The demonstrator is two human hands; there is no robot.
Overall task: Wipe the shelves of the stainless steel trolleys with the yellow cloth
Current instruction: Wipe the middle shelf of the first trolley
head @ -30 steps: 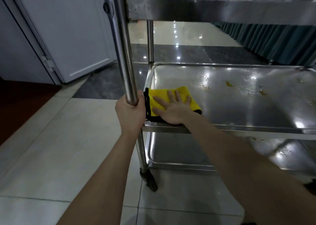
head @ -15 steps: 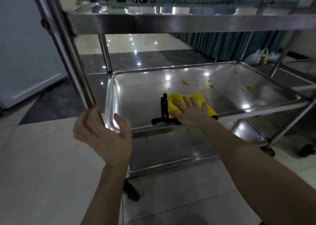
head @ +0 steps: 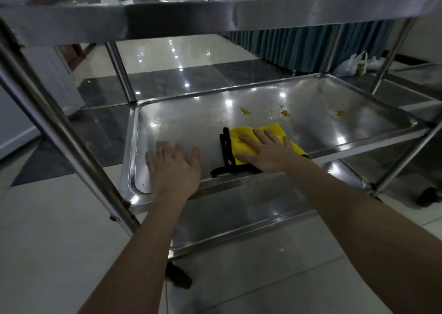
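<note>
A stainless steel trolley stands in front of me with three shelves. On its middle shelf lies the yellow cloth with a black edge, near the front rim. My right hand presses flat on the cloth, fingers spread. My left hand rests flat on the bare steel at the shelf's front left, fingers straight, a short way left of the cloth. Yellow-brown stains and crumbs dot the shelf beyond the cloth.
The top shelf hangs just above my hands. The bottom shelf lies under my forearms. A slanted trolley post crosses on the left. A black caster sits below. Another trolley and plastic bags are at the right.
My left hand has let go of the trolley post and come down flat on the middle shelf. My right hand has slid the cloth to the right along the shelf's front.
</note>
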